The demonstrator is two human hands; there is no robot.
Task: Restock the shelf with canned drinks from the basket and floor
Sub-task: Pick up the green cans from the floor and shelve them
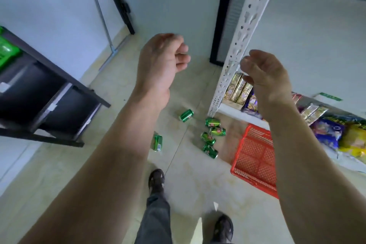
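Far left, a green basket (6,50) sits up on a dark rack (49,85), well off from everything else. My left hand (160,65) is raised over the floor, fingers (181,55) curled loosely inward, holding nothing. Below it the tiled floor (99,164) carries six green cans, all tipped on their sides. One can (157,142) lies alone nearest my left foot, its long axis running roughly toward and away from me. Another can (186,115) lies farther out, slanted up to the right. Then a cluster of four cans (212,136) strung in a loose line just beside the shelf post (243,35), each slanted a little differently, ends pointing mostly left-right. The post's foot stands right at the top of that cluster. A red basket (255,158) rests on the floor against the shelf, just right of the cluster; I see no cans in its visible part. My right hand (265,77) hangs in front of the shelf, fingers (247,63) bent and relaxed, gripping nothing. Behind it, snack packets (237,89) fill the bottom shelf, with bigger bags (332,132) farther right.
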